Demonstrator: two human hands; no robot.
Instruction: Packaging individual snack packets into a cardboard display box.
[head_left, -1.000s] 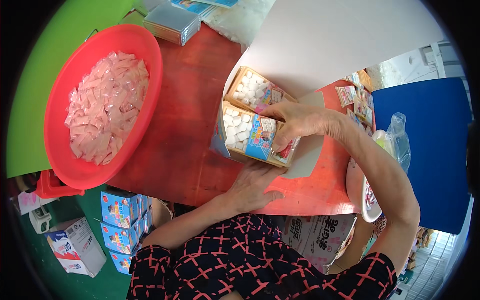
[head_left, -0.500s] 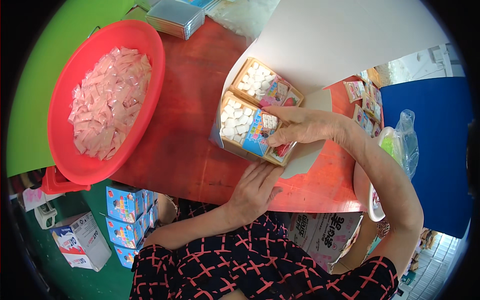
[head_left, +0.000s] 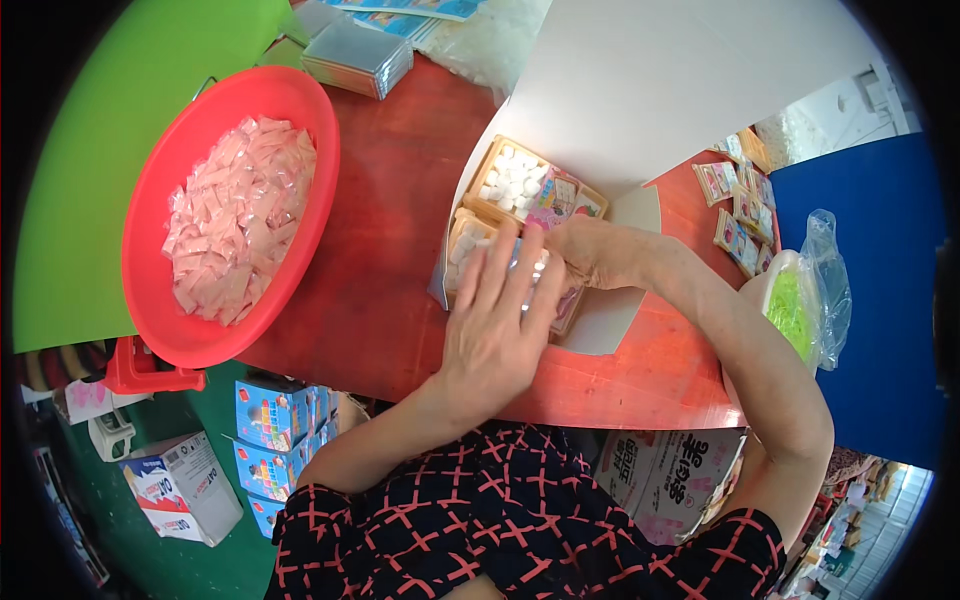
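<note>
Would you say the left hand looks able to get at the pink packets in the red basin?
Probably yes: the pink packets lie uncovered in the open red basin, to the left of the left hand, though it is now over the nearer tray.

At the centre of the frame, the bare left hand (head_left: 498,330) reaches, fingers extended, over the lower tan tray of white pieces (head_left: 466,240); the bare right hand (head_left: 588,250) is beside it. Above them sits a matching tan tray (head_left: 515,180). At left, a red oval plastic basin (head_left: 324,165) holds wrapped pale-pink strips (head_left: 240,220).
</note>
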